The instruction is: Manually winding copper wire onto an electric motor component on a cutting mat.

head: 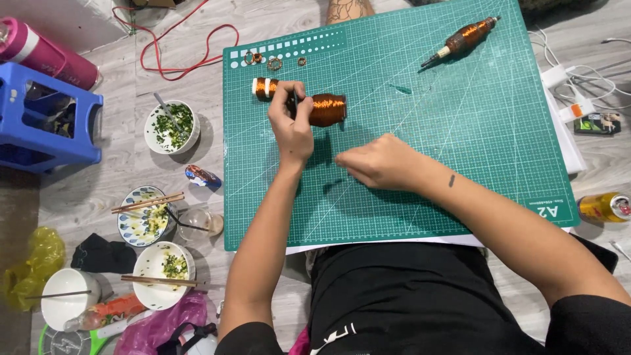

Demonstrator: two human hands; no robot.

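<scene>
Left hand [291, 125] grips the copper spool [321, 109], long axis 3-to-9 o'clock; right hand [381, 162], at its 5 o'clock, lies loosely curled on the mat [473, 131].

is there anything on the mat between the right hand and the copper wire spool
Nothing visible. The right hand rests on the green cutting mat, with only bare mat between it and the copper wire spool. The left hand already grips the spool from its left side.

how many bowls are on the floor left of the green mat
4: a bowl of chopped greens nearest the cutting mat, a patterned bowl with chopsticks below it, a white bowl with chopsticks, and a plain white bowl far left. None looks hidden.
</scene>
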